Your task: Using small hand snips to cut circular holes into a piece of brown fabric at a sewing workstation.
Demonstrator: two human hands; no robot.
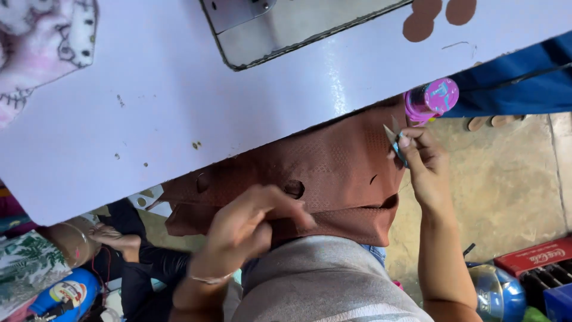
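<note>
A brown perforated fabric piece (333, 173) with cut holes lies across my lap, half under the edge of a white table (179, 101). My left hand (244, 229) pinches the fabric's near edge beside a round hole. My right hand (420, 161) is raised at the fabric's right edge and grips small thread snips (393, 138), blades pointing up at the cloth.
A pink thread spool (432, 99) hangs at the table edge above my right hand. A sewing machine base plate (286, 27) sits in the table. Another person's foot (116, 238) rests on the floor at left. A red crate (536, 256) and a blue ball (497, 292) lie at right.
</note>
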